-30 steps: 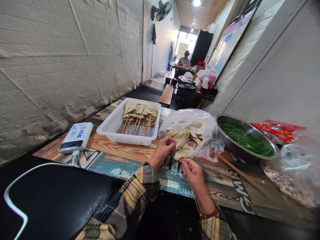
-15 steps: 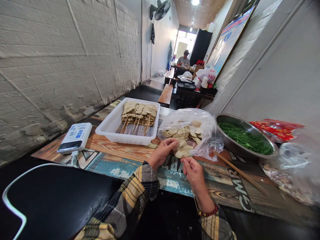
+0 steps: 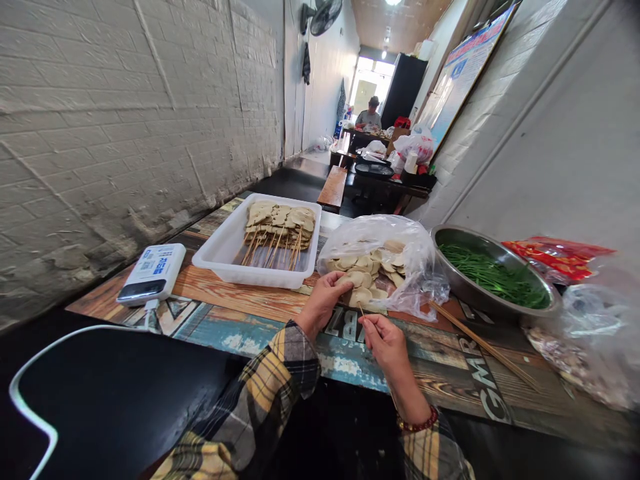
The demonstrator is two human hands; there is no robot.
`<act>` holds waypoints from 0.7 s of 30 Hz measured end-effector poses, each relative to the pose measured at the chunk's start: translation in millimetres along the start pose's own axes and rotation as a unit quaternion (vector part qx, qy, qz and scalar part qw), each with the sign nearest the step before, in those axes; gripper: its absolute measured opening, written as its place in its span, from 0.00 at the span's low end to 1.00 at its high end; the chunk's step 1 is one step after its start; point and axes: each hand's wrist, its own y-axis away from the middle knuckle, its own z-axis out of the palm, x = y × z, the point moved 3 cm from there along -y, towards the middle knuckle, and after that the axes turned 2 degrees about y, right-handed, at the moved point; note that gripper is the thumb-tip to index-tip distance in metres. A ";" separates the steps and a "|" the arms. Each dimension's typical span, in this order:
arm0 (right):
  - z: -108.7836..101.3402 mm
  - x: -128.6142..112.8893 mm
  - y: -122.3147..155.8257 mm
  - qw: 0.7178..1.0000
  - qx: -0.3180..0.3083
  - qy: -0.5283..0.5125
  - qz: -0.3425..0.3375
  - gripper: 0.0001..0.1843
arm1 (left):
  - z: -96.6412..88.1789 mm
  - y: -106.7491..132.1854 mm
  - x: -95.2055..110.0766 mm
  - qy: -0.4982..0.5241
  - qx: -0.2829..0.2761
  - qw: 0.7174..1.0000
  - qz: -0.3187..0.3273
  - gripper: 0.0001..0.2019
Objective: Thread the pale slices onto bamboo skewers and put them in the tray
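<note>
My left hand [image 3: 323, 301] is closed, its thumb and fingertips pinching a thin, round, pale beige slice [image 3: 356, 279] at the mouth of a clear plastic bag [image 3: 395, 230]. More slices lie in and in front of that bag. Close by on the right, my right hand [image 3: 386, 341] grips a thin wooden skewer [image 3: 361, 309] between thumb and fingers. Its tip end meets the slices; whether it pierces one, I cannot tell. To the left, a white plastic tub [image 3: 215, 263] contains stacked skewers threaded with similar slices [image 3: 280, 223], sticks towards me.
A steel bowl of green chives [image 3: 493, 277] stands right of the bag, its rim [image 3: 553, 308] near a red packet [image 3: 560, 257]. Loose skewers [image 3: 485, 347] lie before it. A white device [image 3: 153, 272] with a cable sits left. Another person [image 3: 369, 118] sits far back.
My left hand has shifted slightly up and left with its slice. The skewer's visible end has moved a little left, while my right hand stays almost in place.
</note>
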 end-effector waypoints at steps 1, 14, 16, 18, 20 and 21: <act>-0.2 0.0 0.0 1.000 0.001 -0.004 -0.004 0.19 | -0.2 -0.3 -0.3 -0.008 -0.002 1.000 0.004 0.17; -2.8 6.4 1.6 0.998 -0.011 0.046 -0.028 0.17 | -4.9 -1.3 -2.7 -0.083 0.018 0.996 0.005 0.15; -2.9 6.7 1.9 0.997 -0.007 0.065 -0.034 0.17 | -4.2 -0.9 -2.8 -0.092 0.022 0.996 0.009 0.15; -2.9 6.9 2.1 0.997 -0.002 0.075 -0.032 0.17 | -3.1 -0.6 -3.1 -0.097 0.024 0.995 0.009 0.15; -3.1 6.0 2.2 0.996 0.001 0.087 -0.031 0.17 | -2.3 -0.3 -3.6 -0.101 0.022 0.995 0.006 0.15; -3.3 5.1 2.3 0.995 0.003 0.093 -0.033 0.17 | -2.1 -0.3 -3.9 -0.102 0.021 0.995 0.005 0.15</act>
